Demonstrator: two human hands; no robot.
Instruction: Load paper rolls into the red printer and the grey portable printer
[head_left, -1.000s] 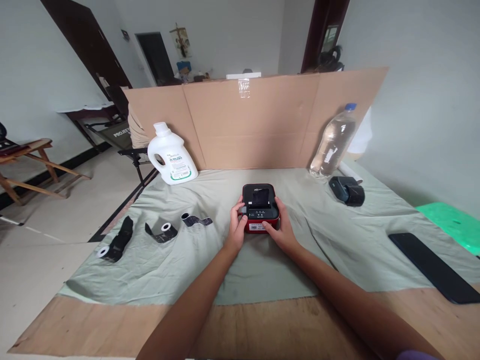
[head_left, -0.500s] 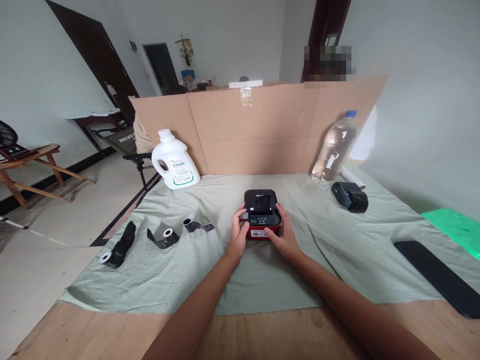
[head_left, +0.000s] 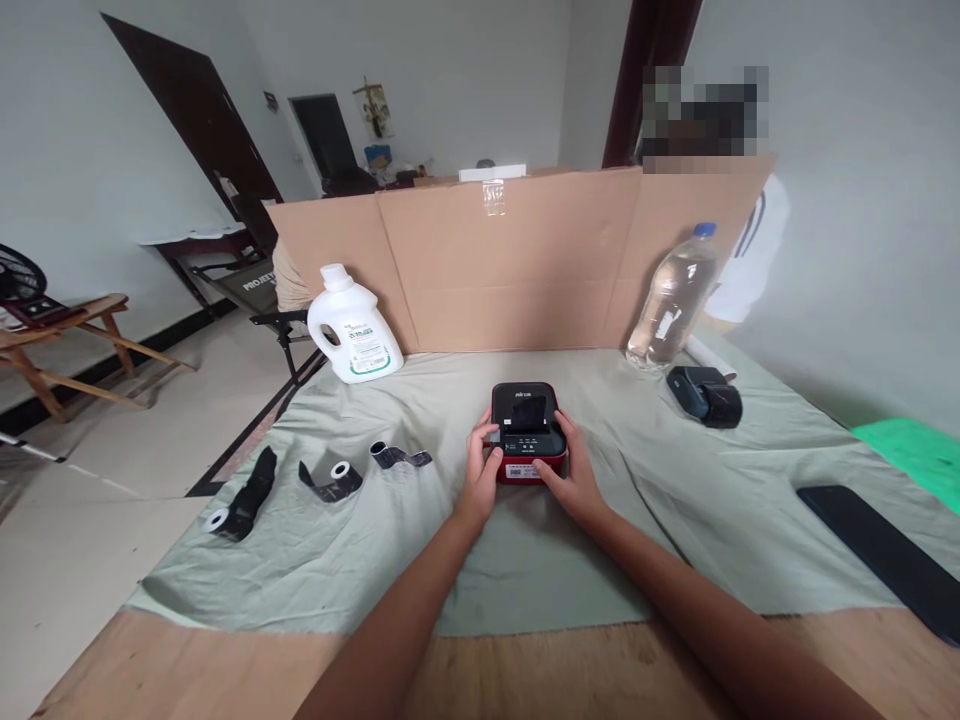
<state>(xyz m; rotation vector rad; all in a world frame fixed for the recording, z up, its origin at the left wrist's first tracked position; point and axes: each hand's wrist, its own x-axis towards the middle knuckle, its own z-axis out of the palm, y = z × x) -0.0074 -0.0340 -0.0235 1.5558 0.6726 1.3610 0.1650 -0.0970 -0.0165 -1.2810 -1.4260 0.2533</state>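
A small red and black label printer (head_left: 525, 435) rests on the green cloth at the middle of the table, with a dark strip of paper lying over its top. My left hand (head_left: 481, 470) grips its left side, the thumb at the front corner. On the right side my right hand (head_left: 571, 472) is closed round it, thumb pressed near the white sticker on the front. Several black and white paper rolls lie to the left: one roll (head_left: 232, 510) at the far left, a second roll (head_left: 334, 480), and a third roll (head_left: 397, 455) nearest my left hand.
A white detergent bottle (head_left: 356, 330) and a water bottle (head_left: 671, 300) stand before a cardboard panel (head_left: 510, 270). Right of the printer lie another dark device (head_left: 701, 392) and a black phone (head_left: 877, 545). A person is partly visible behind the panel at right.
Both hands stay on the printer, which keeps its place on the cloth. The camera view has tilted slightly upward. The person behind the panel has moved to the right.
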